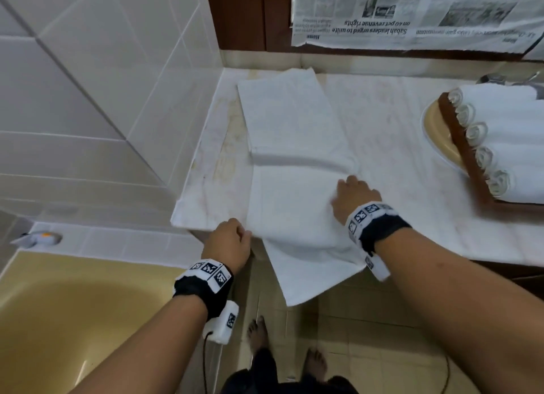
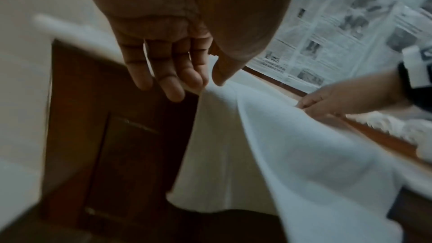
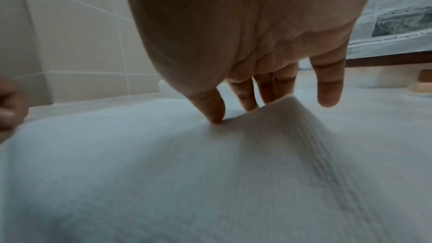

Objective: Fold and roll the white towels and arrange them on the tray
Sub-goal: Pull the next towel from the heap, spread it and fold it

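Towel [image 1: 294, 158], white, folded long, lies on the pale counter [image 1: 412, 164] beside the tiled wall [image 1: 88, 84]; its near end hangs over the counter edge toward the floor. A crosswise fold ridge runs across its middle.

Right hand [image 1: 354, 197] on the towel's right edge, just this side of the ridge. Wrist view: thumb and forefingers [image 3: 243, 97] pinch up a small peak of cloth; little finger held straight and clear of it.

Left hand [image 1: 232, 243] at the counter's front edge, by the towel's left side. Wrist view: thumb and fingers [image 2: 173, 73] extended, loosely bent, tips meeting the cloth edge; a firm hold is not plain, looks more like touching than gripping.

Tray [image 1: 462, 146], brown wood, at far right, resting over a tan basin [image 1: 435, 128]. Five rolled towels [image 1: 500, 134] lie on it side by side, spiral ends facing left.

Newspaper [image 1: 412, 13] hangs behind the counter. Yellow tub [image 1: 73, 305] lower left. Bare feet on floor tile.
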Demonstrator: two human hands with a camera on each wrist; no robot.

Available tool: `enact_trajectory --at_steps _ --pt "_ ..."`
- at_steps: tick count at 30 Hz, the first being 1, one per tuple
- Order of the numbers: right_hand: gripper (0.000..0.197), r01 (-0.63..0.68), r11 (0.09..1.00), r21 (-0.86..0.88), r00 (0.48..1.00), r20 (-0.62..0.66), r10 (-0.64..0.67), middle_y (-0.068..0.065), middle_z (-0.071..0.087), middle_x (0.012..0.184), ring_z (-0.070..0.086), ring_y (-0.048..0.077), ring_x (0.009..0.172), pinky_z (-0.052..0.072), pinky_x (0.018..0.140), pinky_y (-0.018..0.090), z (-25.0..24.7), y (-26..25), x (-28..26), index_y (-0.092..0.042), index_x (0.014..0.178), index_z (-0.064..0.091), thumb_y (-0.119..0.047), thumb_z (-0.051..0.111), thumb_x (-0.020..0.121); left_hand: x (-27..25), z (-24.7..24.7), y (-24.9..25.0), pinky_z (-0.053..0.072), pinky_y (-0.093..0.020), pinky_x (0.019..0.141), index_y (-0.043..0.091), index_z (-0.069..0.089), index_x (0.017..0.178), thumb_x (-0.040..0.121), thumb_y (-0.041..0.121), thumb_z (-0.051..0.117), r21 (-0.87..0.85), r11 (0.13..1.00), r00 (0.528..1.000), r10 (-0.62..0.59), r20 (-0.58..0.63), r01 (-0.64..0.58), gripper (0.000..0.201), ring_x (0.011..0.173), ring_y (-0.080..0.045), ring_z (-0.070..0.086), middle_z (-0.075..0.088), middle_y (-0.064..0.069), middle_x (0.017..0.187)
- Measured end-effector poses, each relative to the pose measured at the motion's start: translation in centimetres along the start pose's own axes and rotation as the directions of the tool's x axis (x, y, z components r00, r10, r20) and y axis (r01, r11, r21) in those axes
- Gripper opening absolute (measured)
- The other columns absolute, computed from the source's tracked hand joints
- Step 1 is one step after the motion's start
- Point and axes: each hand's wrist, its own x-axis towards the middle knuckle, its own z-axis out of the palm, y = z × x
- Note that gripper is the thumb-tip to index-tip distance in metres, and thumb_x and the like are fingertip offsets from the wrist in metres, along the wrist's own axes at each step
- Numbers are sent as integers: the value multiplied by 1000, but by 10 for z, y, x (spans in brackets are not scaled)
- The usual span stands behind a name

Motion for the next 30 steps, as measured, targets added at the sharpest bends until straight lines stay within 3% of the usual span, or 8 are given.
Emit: enact_trajectory --at_steps 5,9,13,15,17,20,25,30 --pt "54 57 996 62 998 -24 -56 8 40 140 43 29 125 43 95 44 17 13 -34 -13 139 41 -49 45 98 -20 40 20 39 -27 70 12 65 86 90 42 65 -347 901 965 -238 110 262 31 80 -15 59 65 4 84" --pt "51 130 929 346 991 -86 -107 6 34 150 33 29 136 37 108 43 38 25 -64 -18 141 47 -39 55 95 -30 59 34 40 -28 64 10 59 79 86 42 71 -545 775 946 -291 141 319 35 70 -15 56 63 0 78" --pt "49 34 839 543 990 -134 46 7 35 142 35 31 132 36 107 39 51 51 -88 -22 139 48 -27 62 91 -41 51 48 37 -31 64 9 54 76 96 30 59 -554 807 965 -260 -22 204 30 71 -22 52 57 -4 73" --pt "51 4 833 553 995 -83 51 6 34 142 35 30 131 36 107 40 56 62 -96 -28 139 47 -31 65 91 -44 41 51 34 -30 63 8 56 83 100 28 52 -636 760 936 -307 -171 134 27 73 -21 53 58 -2 74" --pt "52 17 860 510 998 -66 20 4 32 144 35 29 132 37 107 39 60 70 -99 -28 141 47 -38 64 92 -42 34 45 30 -25 67 5 57 96 103 28 44 -626 756 879 -415 -235 190 28 79 -23 52 58 -5 84" --pt "52 -3 846 533 997 -67 45 3 33 144 37 27 133 40 105 39 56 72 -97 -25 142 45 -42 59 95 -33 38 22 33 -29 76 -1 54 109 105 31 39 -525 784 856 -484 -183 331 36 98 -35 57 60 -19 103" --pt "56 11 881 472 998 -59 20 6 39 139 41 28 129 45 101 45 50 57 -99 -24 143 42 -43 58 93 -20 43 -6 45 -37 73 4 54 91 93 44 59 -408 888 928 -314 -200 212 40 84 -34 58 60 -21 95" --pt "51 10 864 503 1000 -12 -4 5 45 128 47 26 119 45 98 41 47 31 -98 -20 132 50 -50 60 91 -9 35 -9 41 -31 78 12 51 91 90 35 67 -523 810 896 -408 -178 265 28 86 -27 56 59 -10 94"
